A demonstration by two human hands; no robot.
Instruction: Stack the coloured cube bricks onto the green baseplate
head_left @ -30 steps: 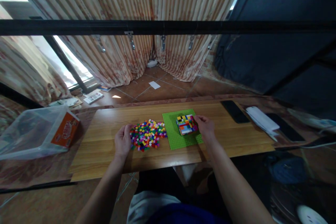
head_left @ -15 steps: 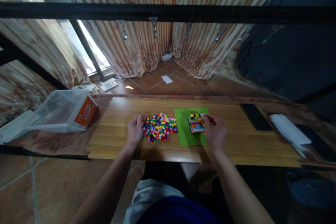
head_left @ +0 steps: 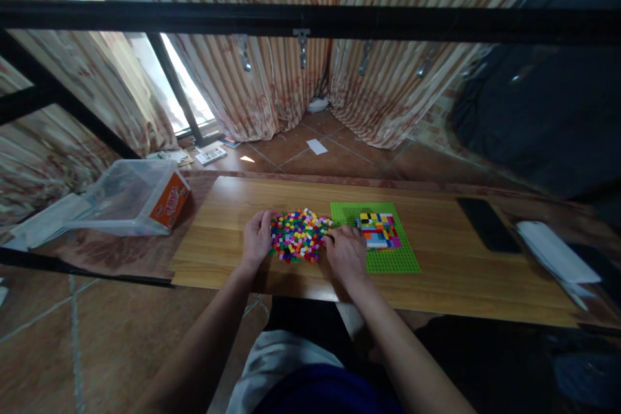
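Note:
My left hand (head_left: 257, 237) rests on the wooden board at the left edge of a pile of small multicoloured toy bricks (head_left: 299, 236). Its fingers curve loosely and no brick shows in them. At the pile's right edge is my right hand (head_left: 346, 251), fingers bent down and fingertips close together among the bricks; what they pinch, if anything, is hidden. Behind that hand lies a green baseplate (head_left: 405, 262), its left part partly covered. A low block of yellow, red, blue, white and magenta bricks (head_left: 381, 231) is built on it.
A dark phone (head_left: 489, 225) lies at the board's right, with a white flat object (head_left: 557, 251) beyond it. Left of the board (head_left: 213, 239) stands a clear plastic bin (head_left: 130, 197) with an orange label. A black metal bar (head_left: 310, 19) crosses in front of the curtains.
My right hand has moved left from the brick block to the edge of the pile, uncovering the block's right side. My left hand stays by the pile. The view has shifted slightly.

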